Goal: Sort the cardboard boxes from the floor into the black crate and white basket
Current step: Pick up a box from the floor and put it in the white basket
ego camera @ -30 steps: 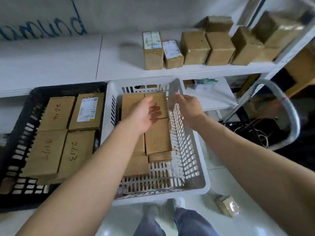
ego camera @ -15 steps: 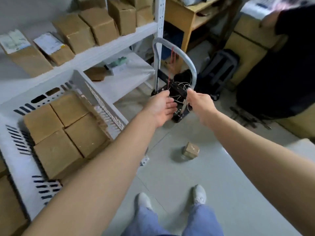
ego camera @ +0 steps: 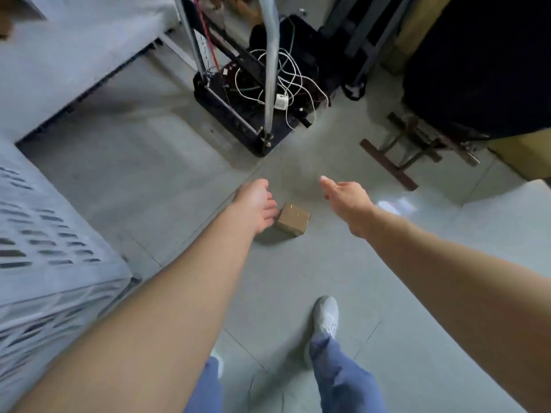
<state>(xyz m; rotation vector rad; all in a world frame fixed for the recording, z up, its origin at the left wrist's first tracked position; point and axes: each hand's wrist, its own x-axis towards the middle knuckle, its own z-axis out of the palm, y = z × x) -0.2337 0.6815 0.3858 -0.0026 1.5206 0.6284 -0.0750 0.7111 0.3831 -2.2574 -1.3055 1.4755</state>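
A small brown cardboard box [ego camera: 293, 219] lies alone on the grey tiled floor in the middle of the view. My left hand [ego camera: 256, 205] hangs just left of it, fingers loosely curved toward the box's left side, holding nothing. My right hand [ego camera: 346, 198] is stretched out flat to the right of the box, a little above it and apart from it. The white basket [ego camera: 53, 242] shows only its slotted outer wall at the left edge; its contents are hidden. The black crate is out of view.
A black hand trolley [ego camera: 253, 114] with a metal handle and tangled white cables stands beyond the box. A white shelf board [ego camera: 74, 55] runs along the upper left. Dark bags and a wooden stand [ego camera: 417, 144] sit at the right. My feet [ego camera: 326, 320] are below.
My view has swung from the basket down to the floor. Both hands left the basket and moved down toward the small box, which now lies between them.
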